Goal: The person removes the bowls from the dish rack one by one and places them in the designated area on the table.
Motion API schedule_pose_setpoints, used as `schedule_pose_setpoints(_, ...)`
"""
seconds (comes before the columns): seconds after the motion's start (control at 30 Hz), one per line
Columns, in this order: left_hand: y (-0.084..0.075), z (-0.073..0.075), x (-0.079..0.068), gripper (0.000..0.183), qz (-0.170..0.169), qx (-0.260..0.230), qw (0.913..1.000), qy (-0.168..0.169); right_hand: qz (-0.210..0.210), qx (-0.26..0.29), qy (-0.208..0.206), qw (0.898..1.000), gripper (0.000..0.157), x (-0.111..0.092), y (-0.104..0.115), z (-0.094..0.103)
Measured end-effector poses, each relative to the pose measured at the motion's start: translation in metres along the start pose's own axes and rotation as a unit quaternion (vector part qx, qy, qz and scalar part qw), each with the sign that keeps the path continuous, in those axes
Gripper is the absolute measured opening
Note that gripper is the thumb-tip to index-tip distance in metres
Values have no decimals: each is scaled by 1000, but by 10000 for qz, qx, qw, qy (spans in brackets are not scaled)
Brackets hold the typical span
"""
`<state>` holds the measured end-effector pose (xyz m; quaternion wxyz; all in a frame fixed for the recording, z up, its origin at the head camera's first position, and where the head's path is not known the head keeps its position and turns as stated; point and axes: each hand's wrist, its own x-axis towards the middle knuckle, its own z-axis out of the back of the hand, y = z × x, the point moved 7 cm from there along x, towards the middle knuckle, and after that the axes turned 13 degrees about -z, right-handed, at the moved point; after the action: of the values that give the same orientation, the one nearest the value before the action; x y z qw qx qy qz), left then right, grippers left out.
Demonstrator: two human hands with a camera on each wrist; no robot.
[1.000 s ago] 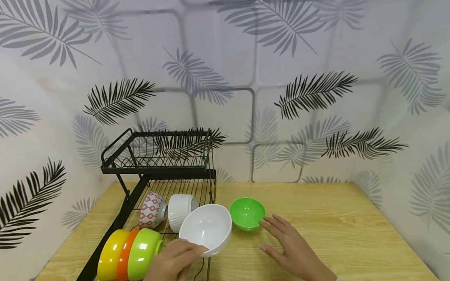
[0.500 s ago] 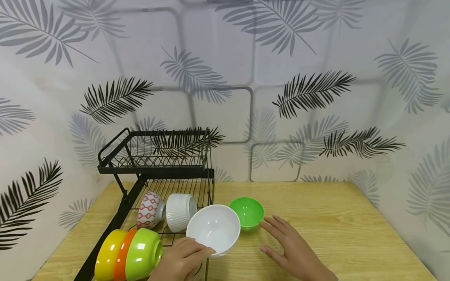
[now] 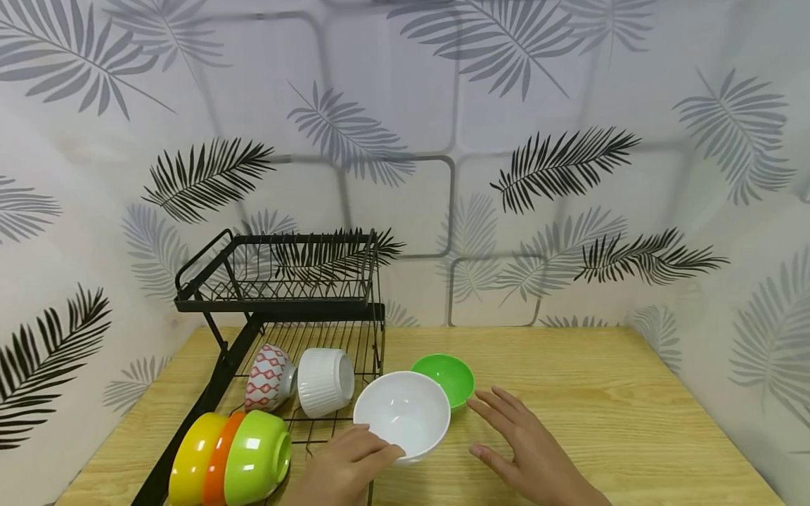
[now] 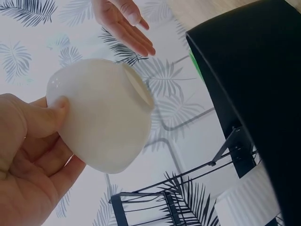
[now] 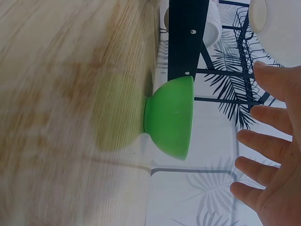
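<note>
My left hand [image 3: 354, 464] pinches the near rim of a white bowl [image 3: 405, 414], thumb on one side and fingers on the other. In the left wrist view the white bowl [image 4: 103, 113] shows its outer wall and foot, raised off the table. A green bowl [image 3: 446, 376] stands upright on the wooden table behind it, partly overlapped by the white one in the head view. My right hand [image 3: 525, 450] is held just right of the two bowls with fingers spread, touching neither. The right wrist view shows the green bowl [image 5: 170, 117] resting on its foot beyond those fingers.
A black two-tier dish rack [image 3: 278, 306] stands at the left. On its lower tier, a red-patterned bowl [image 3: 268, 379] and a white ribbed bowl [image 3: 323, 383] lie on their sides. Nearer are yellow [image 3: 193, 457], orange [image 3: 221, 460] and lime-green [image 3: 253, 457] bowls, nested sideways. A patterned wall closes the back.
My left hand has carried the white bowl to the right, away from the rack, so it now overlaps the green bowl's near edge. My right hand has stayed almost still.
</note>
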<state>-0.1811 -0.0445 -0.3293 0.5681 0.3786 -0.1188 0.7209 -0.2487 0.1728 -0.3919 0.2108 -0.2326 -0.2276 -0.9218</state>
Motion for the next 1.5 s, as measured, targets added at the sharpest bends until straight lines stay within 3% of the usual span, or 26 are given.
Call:
schedule_pose_setpoints(0.07,-1,-1,1,25,0,188,9998,15,15,6,-30,10000,57,0,0,0)
schedule_pose_setpoints(0.17,-2,-4,2,49,34,428,9990,96,8,10,-42,10000,57,-1,0,0)
schedule_pose_setpoints(0.33,-3,-11,6,54,64,648,9976,218,5,44,-80,10000,58,-1,0,3)
schedule_pose_setpoints(0.63,-5,-24,10,53,-36,458,9975,545,-30,81,-212,9997,61,-3,4,14)
schedule_pose_setpoints(1.0,-5,-37,14,45,127,470,9980,399,-48,241,-201,9995,66,-3,8,24)
schedule_pose_setpoints(1.2,-7,-40,22,29,103,611,9969,484,268,337,-208,9989,73,-4,12,26)
schedule_pose_setpoints(1.5,-4,-43,23,46,317,276,9964,739,776,544,-199,9953,70,-6,19,25)
